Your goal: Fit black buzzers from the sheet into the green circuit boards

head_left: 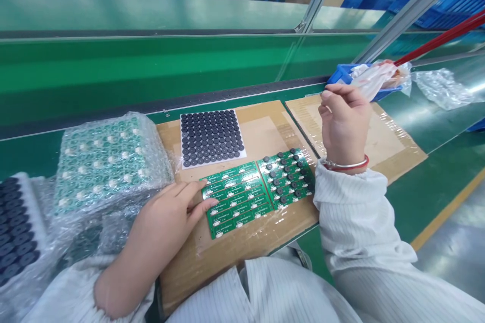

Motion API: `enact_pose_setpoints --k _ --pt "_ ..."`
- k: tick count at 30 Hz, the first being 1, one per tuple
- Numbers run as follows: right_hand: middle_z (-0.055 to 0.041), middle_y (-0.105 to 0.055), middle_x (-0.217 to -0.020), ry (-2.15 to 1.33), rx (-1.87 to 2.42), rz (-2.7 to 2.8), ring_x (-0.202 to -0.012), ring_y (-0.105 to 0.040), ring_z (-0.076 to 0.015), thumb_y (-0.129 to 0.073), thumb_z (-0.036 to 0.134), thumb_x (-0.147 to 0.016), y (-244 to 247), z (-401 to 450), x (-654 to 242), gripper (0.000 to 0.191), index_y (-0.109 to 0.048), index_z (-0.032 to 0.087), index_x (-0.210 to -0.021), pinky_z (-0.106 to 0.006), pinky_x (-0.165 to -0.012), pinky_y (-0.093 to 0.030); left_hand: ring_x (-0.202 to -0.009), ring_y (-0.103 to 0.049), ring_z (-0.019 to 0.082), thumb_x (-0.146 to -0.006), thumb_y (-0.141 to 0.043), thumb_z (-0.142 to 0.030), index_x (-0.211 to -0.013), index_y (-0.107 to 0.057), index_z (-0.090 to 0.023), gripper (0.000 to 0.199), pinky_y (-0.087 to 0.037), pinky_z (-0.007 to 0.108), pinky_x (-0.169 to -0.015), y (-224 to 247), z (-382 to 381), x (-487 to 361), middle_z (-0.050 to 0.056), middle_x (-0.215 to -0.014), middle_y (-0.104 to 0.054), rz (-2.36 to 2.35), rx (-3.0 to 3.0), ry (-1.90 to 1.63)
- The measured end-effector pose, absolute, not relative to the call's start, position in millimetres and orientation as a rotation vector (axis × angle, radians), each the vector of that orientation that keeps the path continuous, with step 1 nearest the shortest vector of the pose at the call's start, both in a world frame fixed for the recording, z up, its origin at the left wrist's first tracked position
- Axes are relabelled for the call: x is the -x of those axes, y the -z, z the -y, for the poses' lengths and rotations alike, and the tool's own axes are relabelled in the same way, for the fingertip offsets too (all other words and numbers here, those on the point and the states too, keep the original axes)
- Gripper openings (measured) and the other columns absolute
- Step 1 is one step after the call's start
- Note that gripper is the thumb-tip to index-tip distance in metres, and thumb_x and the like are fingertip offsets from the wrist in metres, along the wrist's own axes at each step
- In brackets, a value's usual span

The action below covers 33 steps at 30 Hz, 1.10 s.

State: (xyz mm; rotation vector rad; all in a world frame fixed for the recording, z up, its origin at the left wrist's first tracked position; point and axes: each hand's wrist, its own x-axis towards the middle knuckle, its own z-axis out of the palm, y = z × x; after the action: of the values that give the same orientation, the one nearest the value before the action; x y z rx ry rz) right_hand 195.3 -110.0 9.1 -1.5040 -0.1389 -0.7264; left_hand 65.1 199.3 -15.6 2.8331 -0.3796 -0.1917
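Note:
My left hand (170,217) lies with its fingers spread on the near edge of a green circuit board panel (237,197), which carries small white parts. Beside that panel is a second green panel (286,176), with several black round parts seated on it. A sheet of black round parts (210,136) on white backing lies beyond them on brown cardboard (197,272). My right hand (344,121) is raised above a second cardboard sheet (394,146), thumb and forefinger pinched together. I cannot see whether they hold anything.
Bubble wrap holds a stack of green boards (109,161) at the left, with another black parts sheet (17,227) beyond. A blue tray (341,75) with plastic film and a red rod (439,38) stands at the back right, along a green conveyor belt (113,81).

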Motion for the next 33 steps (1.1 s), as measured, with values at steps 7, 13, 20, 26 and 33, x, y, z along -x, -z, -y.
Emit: enact_pose_setpoints --k 7,13,20,26,33 --pt "-0.0002 -0.063 -0.085 0.185 1.973 0.772 -0.078 -0.058 -0.015 -0.066 0.013 -0.081 -17 78 -165 0.011 -0.064 0.021 -0.089 -0.029 -0.072 -0.048 -0.087 -0.06 0.025 -0.084 -0.048 -0.051 -0.11 -0.06 -0.022 0.041 -0.049 0.037 -0.075 15 -198 -65 0.005 -0.085 -0.066 0.37 -2.832 0.184" --pt "-0.0047 -0.064 -0.089 -0.069 2.105 1.217 -0.085 -0.058 -0.0174 -0.062 0.01 -0.085 -6 56 -160 0.009 -0.064 0.015 -0.093 -0.033 -0.079 -0.047 -0.085 -0.061 0.025 -0.084 -0.05 -0.048 -0.108 -0.062 -0.021 0.038 -0.049 0.037 -0.075 15 -198 -65 0.005 -0.083 -0.066 0.403 -2.836 0.142" --pt "-0.0059 -0.064 -0.09 -0.046 2.198 1.299 -0.084 -0.058 -0.019 -0.064 0.007 -0.083 8 51 -161 0.011 -0.066 0.013 -0.093 -0.034 -0.078 -0.048 -0.086 -0.061 0.025 -0.084 -0.05 -0.048 -0.109 -0.062 -0.02 0.039 -0.049 0.036 -0.073 13 -197 -64 0.005 -0.085 -0.067 0.39 -2.845 0.154" --pt "-0.0046 -0.064 -0.091 -0.077 2.22 1.3 -0.085 -0.058 -0.0188 -0.063 0.008 -0.084 8 48 -161 0.013 -0.065 0.017 -0.093 -0.034 -0.079 -0.047 -0.085 -0.061 0.024 -0.085 -0.048 -0.049 -0.108 -0.061 -0.019 0.04 -0.049 0.035 -0.074 12 -196 -64 0.006 -0.083 -0.066 0.401 -2.839 0.163" --pt "-0.0051 -0.064 -0.091 -0.108 2.221 1.298 -0.086 -0.058 -0.0187 -0.062 0.008 -0.085 8 48 -161 0.012 -0.065 0.016 -0.094 -0.034 -0.08 -0.047 -0.085 -0.062 0.025 -0.085 -0.049 -0.047 -0.108 -0.061 -0.02 0.038 -0.049 0.036 -0.073 11 -195 -64 0.005 -0.083 -0.067 0.396 -2.843 0.163"
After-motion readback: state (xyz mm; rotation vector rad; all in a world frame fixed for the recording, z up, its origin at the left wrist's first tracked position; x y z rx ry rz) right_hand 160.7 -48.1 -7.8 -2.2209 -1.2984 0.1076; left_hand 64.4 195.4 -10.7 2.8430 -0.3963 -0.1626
